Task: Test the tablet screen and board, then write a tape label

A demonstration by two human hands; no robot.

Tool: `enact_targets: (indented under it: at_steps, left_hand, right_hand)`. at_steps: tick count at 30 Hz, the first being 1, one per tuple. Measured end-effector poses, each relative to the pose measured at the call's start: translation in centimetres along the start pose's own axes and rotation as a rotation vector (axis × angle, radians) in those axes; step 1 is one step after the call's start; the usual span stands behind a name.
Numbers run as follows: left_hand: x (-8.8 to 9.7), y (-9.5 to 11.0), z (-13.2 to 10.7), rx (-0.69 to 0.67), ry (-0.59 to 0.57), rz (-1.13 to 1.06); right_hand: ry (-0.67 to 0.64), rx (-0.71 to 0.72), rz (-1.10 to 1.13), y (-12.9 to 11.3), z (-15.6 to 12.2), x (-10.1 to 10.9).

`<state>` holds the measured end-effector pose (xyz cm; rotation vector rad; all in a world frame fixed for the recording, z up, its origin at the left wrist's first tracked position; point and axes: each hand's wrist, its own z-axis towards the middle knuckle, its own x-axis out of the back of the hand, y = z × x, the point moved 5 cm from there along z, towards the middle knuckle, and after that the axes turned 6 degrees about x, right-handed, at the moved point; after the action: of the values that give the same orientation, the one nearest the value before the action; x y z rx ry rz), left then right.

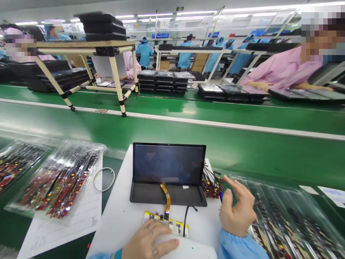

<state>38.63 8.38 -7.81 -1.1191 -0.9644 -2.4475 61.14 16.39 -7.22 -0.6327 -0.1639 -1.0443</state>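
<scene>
My left hand (151, 239) lies with fingers spread over the near edge of a yellow-taped circuit board (179, 227) and a white block (188, 246). A black cable (185, 219) runs up from the board. An orange flex ribbon (167, 201) links the board to a tablet screen (169, 163), propped upright in a dark tray (151, 196). My right hand (237, 208) is raised to the right, thumb and index finger apart and nothing visible between them. Close to its fingertips is a bundle of black cables with red and yellow ends (211, 185).
Clear trays of cables and small boards (70, 176) lie left over a printed sheet (67, 230), near a pale ring (104, 179). Another parts tray (291, 216) is at right. Across the green conveyor (188, 118) stand a wheeled rack (115, 82), stacked screens (164, 82) and co-workers.
</scene>
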Motion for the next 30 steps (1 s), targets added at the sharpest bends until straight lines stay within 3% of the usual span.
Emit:
enact_targets:
  at_steps: [6,14,21,30]
  left_hand:
    - [-1.3,-0.1,-1.0,-0.014,-0.110,-0.016]
    - [-1.7,-0.3,-1.1,0.004,-0.156,-0.012]
    - [-1.9,-0.4,-0.9,-0.068,-0.082,0.017]
    - [-0.8,-0.1,-0.1,-0.093,0.009,0.055]
  right_hand:
    - [-0.007,-0.064,0.015,0.4,-0.4,-0.2]
    - [-0.019,-0.079,0.042,1.4,-1.0,-0.5]
    - [-0.081,-0.136,0.109,3.3,-2.1,-1.1]
    - [-0.059,-0.116,0.123,2.1,-1.3,-0.9]
